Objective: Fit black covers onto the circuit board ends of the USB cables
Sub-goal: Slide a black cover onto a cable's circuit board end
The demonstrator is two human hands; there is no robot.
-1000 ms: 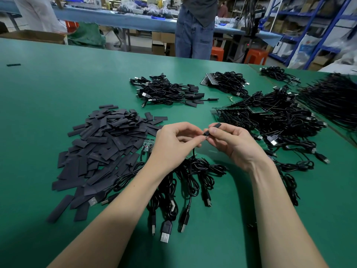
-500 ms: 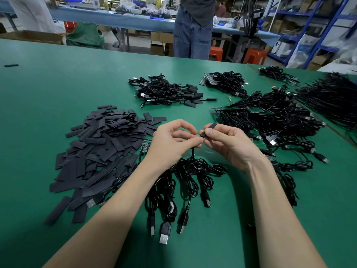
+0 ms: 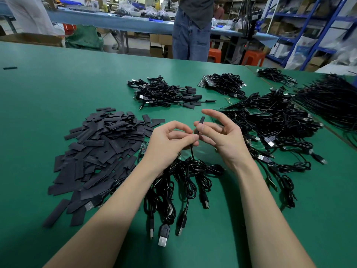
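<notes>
- Left hand (image 3: 170,140) pinches the cable (image 3: 191,151) just below its board end; right hand (image 3: 222,136) pinches the cover (image 3: 200,124) with thumb and middle finger, forefinger lifted off.
- Cover stands tilted above the cable bundle (image 3: 181,176), just right of the cover pile (image 3: 100,151).
- Judgement: keep the cover in line with the board and push evenly, so it doesn't snag.
- Versus 0.5 s ago: right fingers have spread open; more cover shows.

I see a plain green tabletop (image 3: 58,89). The heap of covers (image 3: 100,151) at centre left is matte black; the cables (image 3: 173,182) are glossy black with silver plug tips. Orange stools (image 3: 253,58) and blue shelving (image 3: 309,26) show at upper right.
</notes>
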